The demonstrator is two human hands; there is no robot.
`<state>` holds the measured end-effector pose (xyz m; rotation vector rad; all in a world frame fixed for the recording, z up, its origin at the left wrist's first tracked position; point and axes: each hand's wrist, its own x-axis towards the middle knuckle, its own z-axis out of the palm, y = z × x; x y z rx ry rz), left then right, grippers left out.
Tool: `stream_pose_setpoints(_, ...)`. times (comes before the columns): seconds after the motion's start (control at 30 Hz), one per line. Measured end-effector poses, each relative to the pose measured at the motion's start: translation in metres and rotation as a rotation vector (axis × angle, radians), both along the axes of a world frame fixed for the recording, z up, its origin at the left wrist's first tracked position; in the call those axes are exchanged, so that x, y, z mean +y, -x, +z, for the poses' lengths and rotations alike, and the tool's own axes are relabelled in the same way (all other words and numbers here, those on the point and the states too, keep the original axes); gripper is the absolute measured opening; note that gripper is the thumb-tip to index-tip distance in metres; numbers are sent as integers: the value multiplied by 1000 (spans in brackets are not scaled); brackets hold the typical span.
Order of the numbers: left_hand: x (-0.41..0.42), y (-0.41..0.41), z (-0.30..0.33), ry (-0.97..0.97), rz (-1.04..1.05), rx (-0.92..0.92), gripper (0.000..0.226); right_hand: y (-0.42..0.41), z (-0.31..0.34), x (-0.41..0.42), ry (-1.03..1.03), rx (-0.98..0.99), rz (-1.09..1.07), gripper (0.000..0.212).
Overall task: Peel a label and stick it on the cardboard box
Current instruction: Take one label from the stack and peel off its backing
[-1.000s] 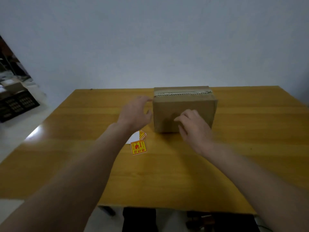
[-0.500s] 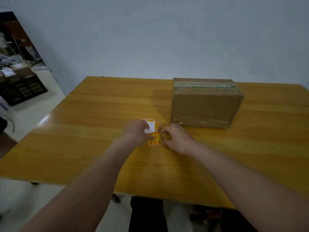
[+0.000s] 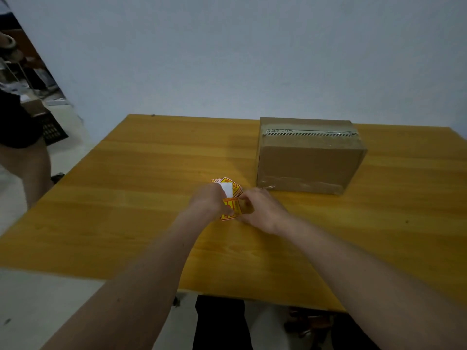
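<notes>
A taped brown cardboard box (image 3: pixel 308 162) stands on the wooden table (image 3: pixel 126 203), to the right of centre. In front of its left corner lies a small fan of yellow-and-red labels (image 3: pixel 231 185) with a white sheet on top. Just below the fan, one yellow-and-red label (image 3: pixel 231 209) sits between my hands. My left hand (image 3: pixel 208 203) pinches its left edge. My right hand (image 3: pixel 260 208) grips its right edge with fingers curled. Most of that label is hidden by my fingers.
A person's bare leg and dark shorts (image 3: pixel 27 157) are at the table's left side. Black crates and clutter (image 3: pixel 51 128) sit on the floor behind. A pale wall rises behind the table. A dark chair (image 3: pixel 219 322) is under the near edge.
Both hands left the box and came down to the labels in front of it. They now close on a single label. My view shifted left, so the box sits further right.
</notes>
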<state>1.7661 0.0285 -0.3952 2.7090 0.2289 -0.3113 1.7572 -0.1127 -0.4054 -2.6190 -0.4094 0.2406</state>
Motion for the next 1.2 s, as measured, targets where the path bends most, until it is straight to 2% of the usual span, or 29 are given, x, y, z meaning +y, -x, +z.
stream_pose_setpoints(0.1,-1,5,-2,96,42,-79,32,1,-4,-6,-132,66,-63,51)
stream_pose_setpoints(0.2,-5,10,-2,365,81,-112,17,4,-5,-16,-333,159,-141,52)
stream_pose_setpoints(0.27,-8,14,0,546,83,-96,13,4,-3,-23,-427,152,-186,47)
stream_pose_setpoints(0.4,-21,28,8,771,49,-63,17,8,6,-40,-535,139,-233,11)
stream_pose_setpoints(0.5,-30,36,11,878,59,-101,16,16,13,-53,-645,164,-280,17)
stream_pose_setpoints(0.6,-38,44,8,991,106,-62,25,24,15,-63,-779,186,-302,17)
stream_pose_setpoints(0.73,-52,52,4,1005,99,-57,14,34,11,-71,-891,217,-342,16)
stream_pose_setpoints(0.93,-74,56,-7,990,91,-130,14,41,-1,-87,-1023,201,-407,8)
stream_pose_setpoints(1.0,-82,57,-10,1032,108,-158,15,43,-6,-94,-1043,209,-423,6)
stream_pose_setpoints(1.2,-98,56,-11,1226,258,-204,17,47,-11,-107,-1069,249,-411,18)
